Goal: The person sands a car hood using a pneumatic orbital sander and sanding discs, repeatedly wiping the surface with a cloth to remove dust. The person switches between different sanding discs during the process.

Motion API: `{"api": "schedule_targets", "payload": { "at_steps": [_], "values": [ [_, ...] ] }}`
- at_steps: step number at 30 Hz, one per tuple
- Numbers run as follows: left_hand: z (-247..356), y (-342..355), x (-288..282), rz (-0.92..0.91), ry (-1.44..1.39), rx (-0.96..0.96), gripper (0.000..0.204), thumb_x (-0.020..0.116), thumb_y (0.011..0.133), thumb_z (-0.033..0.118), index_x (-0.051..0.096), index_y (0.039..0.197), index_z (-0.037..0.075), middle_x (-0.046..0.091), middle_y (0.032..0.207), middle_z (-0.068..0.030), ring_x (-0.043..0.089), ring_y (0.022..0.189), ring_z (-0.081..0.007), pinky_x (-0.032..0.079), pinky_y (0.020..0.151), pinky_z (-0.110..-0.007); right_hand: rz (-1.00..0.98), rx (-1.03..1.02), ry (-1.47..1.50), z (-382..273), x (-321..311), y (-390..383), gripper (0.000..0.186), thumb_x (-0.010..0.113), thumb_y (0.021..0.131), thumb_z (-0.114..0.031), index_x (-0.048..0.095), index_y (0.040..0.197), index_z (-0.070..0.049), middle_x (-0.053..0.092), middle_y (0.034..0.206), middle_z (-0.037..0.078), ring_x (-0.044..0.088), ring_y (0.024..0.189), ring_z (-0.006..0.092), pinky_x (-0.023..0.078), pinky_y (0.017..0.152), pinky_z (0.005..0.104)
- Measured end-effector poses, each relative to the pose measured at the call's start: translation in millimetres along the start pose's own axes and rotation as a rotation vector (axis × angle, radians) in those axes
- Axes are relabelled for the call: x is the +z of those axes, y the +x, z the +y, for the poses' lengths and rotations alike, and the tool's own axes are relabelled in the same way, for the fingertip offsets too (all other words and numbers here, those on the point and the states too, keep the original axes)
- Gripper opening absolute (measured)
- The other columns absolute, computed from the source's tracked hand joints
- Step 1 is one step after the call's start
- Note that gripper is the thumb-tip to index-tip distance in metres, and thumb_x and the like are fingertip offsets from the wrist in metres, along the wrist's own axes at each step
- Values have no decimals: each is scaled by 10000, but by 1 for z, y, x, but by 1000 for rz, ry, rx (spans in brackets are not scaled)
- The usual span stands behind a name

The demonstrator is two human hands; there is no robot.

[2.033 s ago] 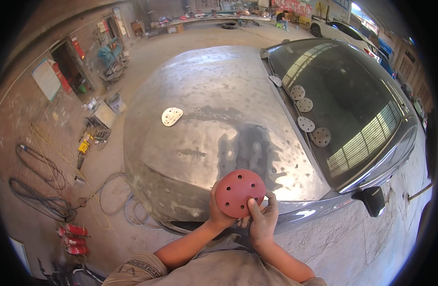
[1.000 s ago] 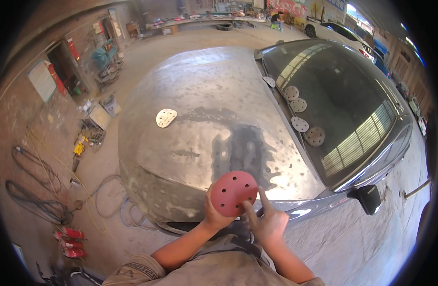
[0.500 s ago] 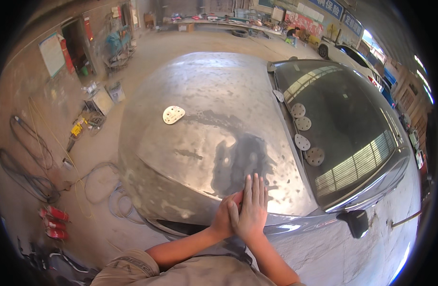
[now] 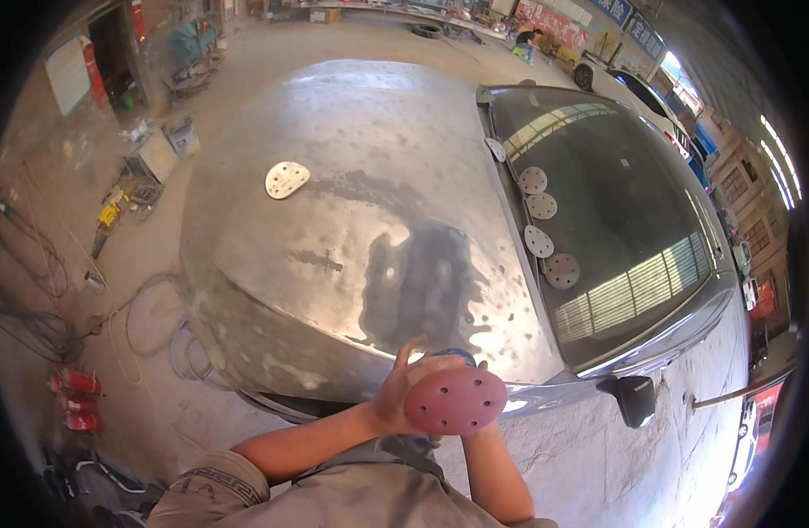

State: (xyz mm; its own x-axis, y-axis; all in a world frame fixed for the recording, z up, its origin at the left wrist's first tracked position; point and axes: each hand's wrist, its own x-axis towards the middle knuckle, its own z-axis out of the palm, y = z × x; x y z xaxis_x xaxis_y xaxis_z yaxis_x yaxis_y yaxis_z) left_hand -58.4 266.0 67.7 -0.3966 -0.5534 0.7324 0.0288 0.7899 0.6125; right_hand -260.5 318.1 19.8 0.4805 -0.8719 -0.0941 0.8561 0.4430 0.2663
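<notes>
A round dark-red sanding disc (image 4: 457, 401) with several holes faces up toward me at the near edge of the hood. Behind its far rim shows a blue part (image 4: 459, 355), likely the body of a sander. My left hand (image 4: 394, 394) closes round the disc's left side, thumb raised, the fingers partly hidden behind it. The disc covers most of my right hand (image 4: 482, 429); only the wrist end shows clearly. Beyond lies the car hood (image 4: 334, 290), sanded to patchy bare metal, with a dark grey patch (image 4: 422, 273) in front of my hands.
A pale sanding disc (image 4: 287, 180) lies on the hood. Several more discs (image 4: 538, 240) lie along the windshield (image 4: 607, 220). The side mirror (image 4: 633, 398) sticks out at right. Hoses (image 4: 140, 326), a yellow power tool (image 4: 110, 211) and red canisters (image 4: 77, 400) are on the floor at left.
My palms were pressed together with the right fingers stretched out. Now the hands are apart, and the red disc faces up between them. The view has shifted slightly.
</notes>
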Motion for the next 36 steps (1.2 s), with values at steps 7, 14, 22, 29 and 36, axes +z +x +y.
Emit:
{"api": "schedule_targets", "payload": {
  "at_steps": [7, 14, 22, 29, 36],
  "values": [
    [-18, 18, -21, 24, -327, -416, 963, 978, 793, 228, 460, 1577, 16, 634, 1510, -163, 602, 1422, -316, 446, 1200, -463, -19, -402, -420, -15, -7, 8, 506, 486, 1142, -458, 564, 1542, -159, 621, 1549, 81, 606, 1403, 333, 535, 1162, 528],
    [-11, 28, -37, 37, -694, -955, 558, 906, 928, 292, 661, 1319, -20, 740, 1176, -134, 684, 988, -111, 577, 852, -306, 158, -378, -392, -11, 13, 13, 552, 512, 1102, -536, 598, 1474, -138, 675, 1434, 96, 693, 1254, 312, 657, 968, 475],
    [2, 35, -29, -5, -605, -963, 291, 811, 1029, 249, 726, 1030, -29, 769, 869, -53, 696, 780, -114, 568, 724, -299, 344, -520, -826, 21, 44, 17, 596, 503, 1098, -535, 589, 1454, -65, 674, 1420, 154, 692, 1257, 343, 662, 949, 512],
    [-16, 6, -17, 213, -605, -894, 566, 573, 1150, 451, 592, 1475, -12, 686, 1347, -127, 608, 1205, -144, 493, 1033, -332, 415, -620, -1013, 22, 57, -7, 806, 847, 871, -553, 582, 1455, -64, 666, 1391, 127, 666, 1274, 318, 534, 1116, 487],
    [7, 20, 12, 296, -1055, -894, 701, 309, 1209, 505, 247, 1748, 60, 409, 1690, -130, 344, 1580, -230, 243, 1302, -363, 563, -850, -1628, 78, 69, 0, 730, 935, 823, -378, 555, 1354, -52, 619, 1111, 53, 589, 1029, 158, 477, 922, 306]
  ]
}}
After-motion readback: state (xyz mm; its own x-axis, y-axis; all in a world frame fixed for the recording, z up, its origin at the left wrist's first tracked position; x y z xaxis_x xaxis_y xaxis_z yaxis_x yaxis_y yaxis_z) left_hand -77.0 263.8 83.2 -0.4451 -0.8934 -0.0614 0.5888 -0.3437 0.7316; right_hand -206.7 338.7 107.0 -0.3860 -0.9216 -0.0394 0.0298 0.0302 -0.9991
